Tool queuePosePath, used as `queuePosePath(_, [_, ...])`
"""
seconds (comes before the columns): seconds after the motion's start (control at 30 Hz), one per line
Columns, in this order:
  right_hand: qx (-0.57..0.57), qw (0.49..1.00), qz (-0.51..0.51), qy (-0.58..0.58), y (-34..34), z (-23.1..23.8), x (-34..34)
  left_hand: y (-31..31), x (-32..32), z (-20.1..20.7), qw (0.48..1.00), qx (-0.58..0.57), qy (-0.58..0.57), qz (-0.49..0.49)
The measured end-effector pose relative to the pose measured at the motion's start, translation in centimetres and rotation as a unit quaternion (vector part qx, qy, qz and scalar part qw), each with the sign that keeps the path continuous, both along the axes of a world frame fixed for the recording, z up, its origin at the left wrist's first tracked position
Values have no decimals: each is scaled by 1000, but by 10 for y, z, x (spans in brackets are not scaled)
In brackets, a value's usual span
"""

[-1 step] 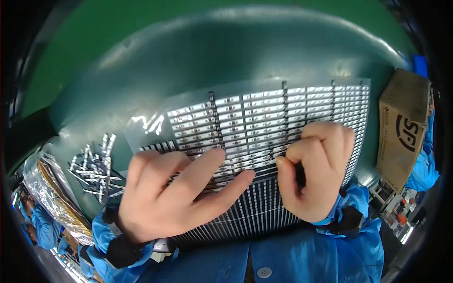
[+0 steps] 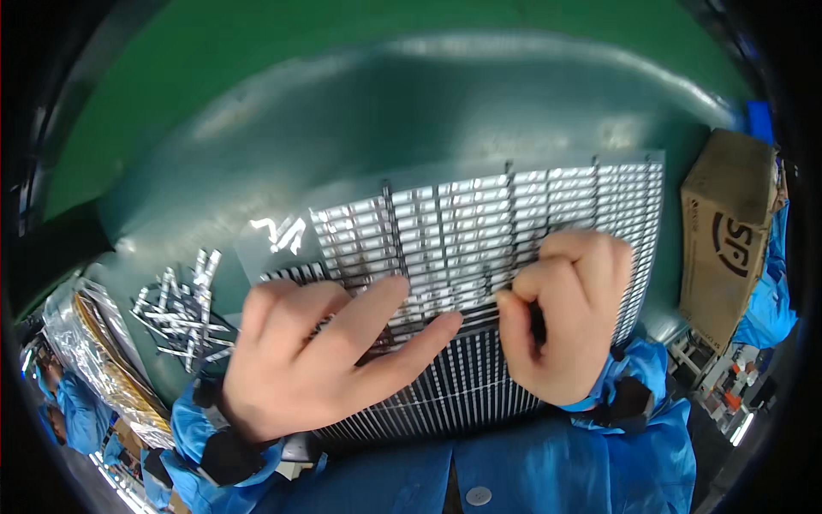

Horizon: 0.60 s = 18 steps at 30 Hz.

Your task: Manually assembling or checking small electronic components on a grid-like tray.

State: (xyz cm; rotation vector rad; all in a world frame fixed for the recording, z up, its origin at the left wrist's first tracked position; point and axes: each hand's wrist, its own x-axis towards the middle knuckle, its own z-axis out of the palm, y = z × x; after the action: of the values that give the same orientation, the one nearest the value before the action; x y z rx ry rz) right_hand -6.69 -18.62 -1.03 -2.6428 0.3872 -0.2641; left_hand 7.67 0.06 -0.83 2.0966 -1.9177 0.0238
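Note:
A wide sheet of narrow black-and-white strips (image 2: 467,218), which look like LED strips, lies on the green table under both hands. My left hand (image 2: 312,355) rests on its left part, thumb and index finger stretched apart and touching the strips. The other fingers are bent, and part of the sheet is hidden beneath them. My right hand (image 2: 565,317) is closed in a pinch at the sheet's lower middle, thumb against index finger. Whatever sits between those fingertips is too small to make out. Nearer my body, a panel of thin dark strips (image 2: 428,390) spreads below the hands.
Left of my left hand is a loose pile of cut strip pieces (image 2: 184,313). Small white scraps (image 2: 281,234) lie above that hand. A clear plastic bag (image 2: 98,343) stands at the left table edge. A brown cardboard box (image 2: 728,231) stands at the right.
The whole view has shifted slightly, so the sheet appears a little lower. Both hands keep nearly the same pose and place on the strips.

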Motion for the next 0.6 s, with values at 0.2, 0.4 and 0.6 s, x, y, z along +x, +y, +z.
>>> queuePosePath(0.2, [-78, 997, -30, -2, -11, 20, -18, -25, -6, 4, 998, -20, 53, -19])
queuePosePath(0.4, [-51, 998, 1, -32, 4, 0, -8, 7, -10, 6, 999, 37, -7, 7])
queuePosePath(0.6, [-64, 997, -6, -38, 3, 2, -13, 5, -13, 8, 998, 66, -18, -8])
